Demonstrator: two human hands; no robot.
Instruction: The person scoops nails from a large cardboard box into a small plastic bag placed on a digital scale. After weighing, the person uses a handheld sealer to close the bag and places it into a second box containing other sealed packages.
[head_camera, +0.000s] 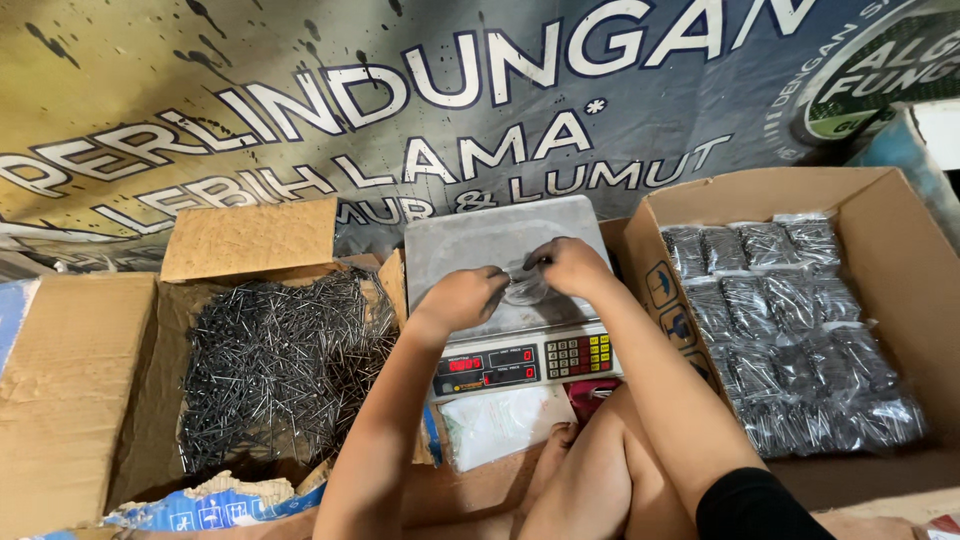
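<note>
Both hands held a clear bag over the scale.

The left hand (462, 297) and right hand (572, 266) had their grip pinched shut on a crinkled plastic bag (525, 283) above the scale (470, 240), a flat grey steel pan. Left of the scale, a box (250, 240) of loose nails (280, 360); right of it, a carton (900, 250) of packed bags (790, 320).

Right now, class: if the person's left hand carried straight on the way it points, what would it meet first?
The left hand points right and slightly away, over the scale's platform. It would first meet the small clear plastic bag pinched between both hands, then the right hand. Depth is hard to judge.
</note>
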